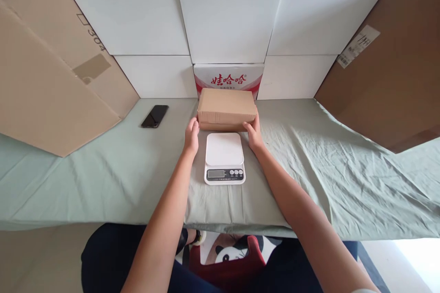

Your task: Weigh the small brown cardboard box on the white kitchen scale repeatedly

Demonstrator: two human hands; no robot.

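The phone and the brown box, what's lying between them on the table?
Nothing: in the head view only bare green cloth runs from the phone to the brown box.
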